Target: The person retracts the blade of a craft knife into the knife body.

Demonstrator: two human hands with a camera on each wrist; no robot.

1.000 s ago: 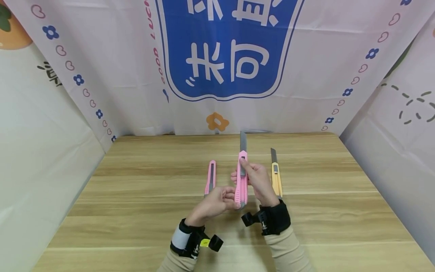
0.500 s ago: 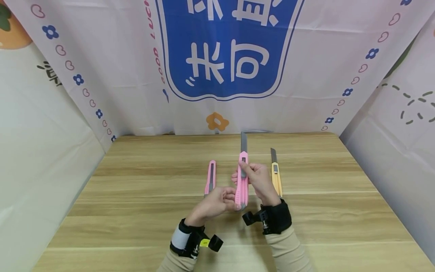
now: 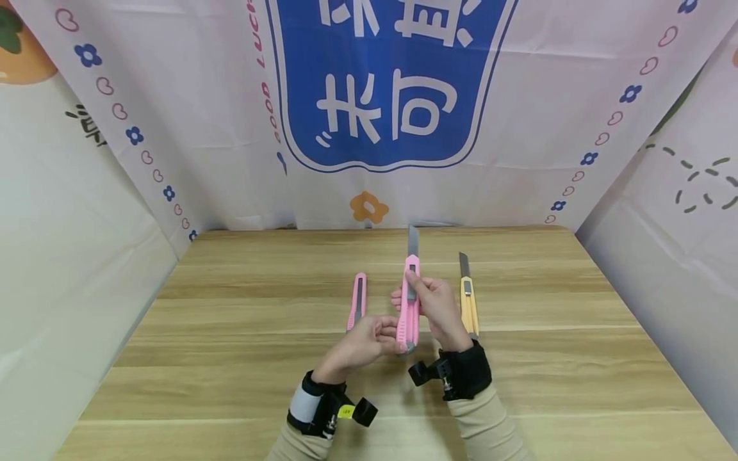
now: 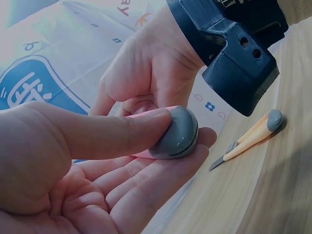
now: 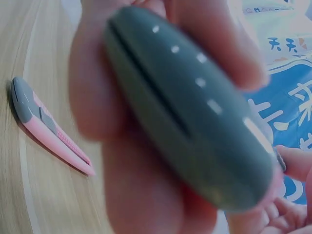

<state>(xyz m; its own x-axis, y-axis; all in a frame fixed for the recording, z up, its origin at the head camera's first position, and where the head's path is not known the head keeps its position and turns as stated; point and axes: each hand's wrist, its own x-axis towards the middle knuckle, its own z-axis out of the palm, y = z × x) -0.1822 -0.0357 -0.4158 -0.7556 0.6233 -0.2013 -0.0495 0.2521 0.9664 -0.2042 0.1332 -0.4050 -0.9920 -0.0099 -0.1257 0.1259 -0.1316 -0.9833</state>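
Note:
A pink utility knife is held off the table, its grey blade out and pointing away from me. My left hand pinches its rear end between thumb and fingers. The left wrist view shows the rounded grey end cap under that thumb. Higher up the handle, my right hand grips it, thumb on the front by the slider. A second pink utility knife lies to the left, blade not showing, its rear end hidden by my left hand. To the right lies a yellow utility knife, blade out.
The wooden table ends at a hanging white cloth with a blue printed panel. More printed cloth hangs at both sides. A strapped-on camera sits on the left wrist, another on the right.
Both hands keep hold of the pink utility knife in almost the same place. The right thumb and blade tip sit very slightly lower. The two knives on the table have not moved.

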